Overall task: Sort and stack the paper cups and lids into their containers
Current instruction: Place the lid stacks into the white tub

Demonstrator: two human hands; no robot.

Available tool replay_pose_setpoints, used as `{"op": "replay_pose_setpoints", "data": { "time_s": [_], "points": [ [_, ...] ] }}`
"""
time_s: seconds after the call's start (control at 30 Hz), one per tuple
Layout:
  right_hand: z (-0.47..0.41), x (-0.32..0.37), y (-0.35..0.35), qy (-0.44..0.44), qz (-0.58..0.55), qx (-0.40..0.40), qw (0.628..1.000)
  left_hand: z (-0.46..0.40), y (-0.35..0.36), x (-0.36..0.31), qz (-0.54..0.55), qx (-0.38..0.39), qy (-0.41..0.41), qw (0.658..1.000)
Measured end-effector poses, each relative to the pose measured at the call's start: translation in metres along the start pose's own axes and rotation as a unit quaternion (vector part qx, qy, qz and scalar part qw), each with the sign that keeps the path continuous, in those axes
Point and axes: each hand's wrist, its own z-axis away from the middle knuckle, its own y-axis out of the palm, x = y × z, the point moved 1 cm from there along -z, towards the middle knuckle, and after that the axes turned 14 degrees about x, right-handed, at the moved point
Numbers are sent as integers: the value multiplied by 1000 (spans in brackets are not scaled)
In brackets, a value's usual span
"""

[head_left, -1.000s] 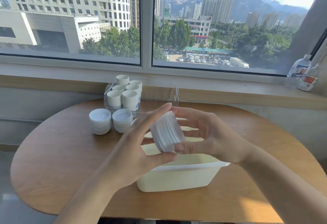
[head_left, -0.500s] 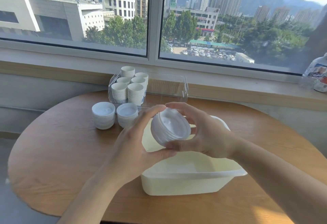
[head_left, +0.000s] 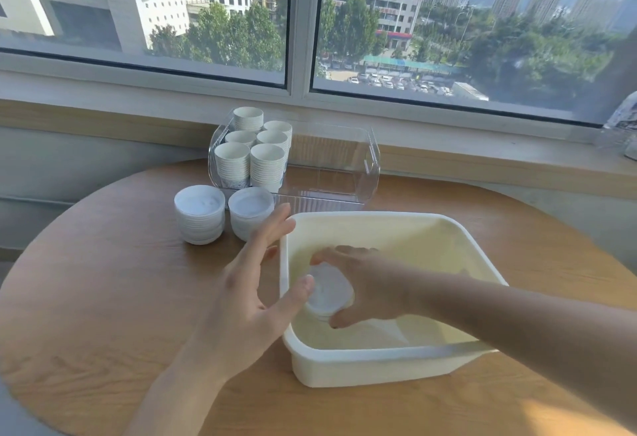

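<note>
A stack of white plastic lids [head_left: 327,294] sits low inside the cream plastic bin [head_left: 389,358], at its left side. My right hand [head_left: 365,284] reaches into the bin and grips that stack from above, fingers and thumb curled round it. My left hand [head_left: 255,284] hovers open just outside the bin's left wall, fingers spread, holding nothing. Two more lid stacks [head_left: 200,215] [head_left: 250,211] stand on the table to the left. Several stacks of paper cups [head_left: 253,156] fill the left part of a clear plastic container [head_left: 358,166] near the window.
The round wooden table [head_left: 96,297] carries everything; its edge curves along the left and bottom. A window sill [head_left: 482,173] runs behind it, with a plastic bottle [head_left: 625,125] at the far right.
The lid stack, held up between both hands before, has been lowered into the cream bin by my right hand. My left hand has let go and opened beside the bin.
</note>
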Motion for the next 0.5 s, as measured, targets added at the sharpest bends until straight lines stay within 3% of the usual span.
{"op": "replay_pose_setpoints", "data": {
  "time_s": [0.23, 0.5],
  "points": [
    [-14, 1, 2, 11, 184, 2, 983, 3, -2, 9, 22, 17, 20, 999],
    [-7, 2, -9, 25, 207, 5, 978, 1, 3, 8, 41, 16, 11, 999]
  ]
}}
